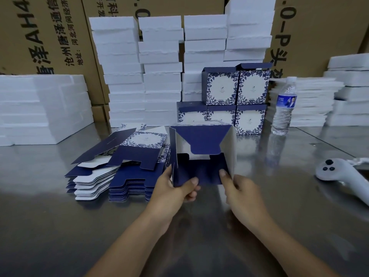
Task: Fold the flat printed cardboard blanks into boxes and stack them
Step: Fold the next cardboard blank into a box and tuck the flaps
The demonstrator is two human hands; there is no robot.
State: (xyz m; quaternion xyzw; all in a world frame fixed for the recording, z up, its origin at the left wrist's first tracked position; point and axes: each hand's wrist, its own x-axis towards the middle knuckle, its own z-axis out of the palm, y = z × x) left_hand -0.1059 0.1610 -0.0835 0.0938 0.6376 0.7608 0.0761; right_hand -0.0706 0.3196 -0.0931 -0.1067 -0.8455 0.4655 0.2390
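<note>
A half-formed blue and white box (201, 150) stands open toward me at the table's middle, its blue flaps folded inward. My left hand (175, 188) grips its lower left edge, thumb on the bottom flap. My right hand (237, 188) pinches the lower right wall, thumb inside. Left of the box lies a pile of flat printed blanks (123, 166). Behind it, several finished boxes (235, 96) with blue leaf print are stacked in two rows.
White foam blocks (159, 66) are piled at the back, on the left (44, 108) and on the right (339, 92), with brown cartons behind. A water bottle (284, 106) stands right of the boxes. A white controller (339, 174) lies at the right on the steel table (60, 216).
</note>
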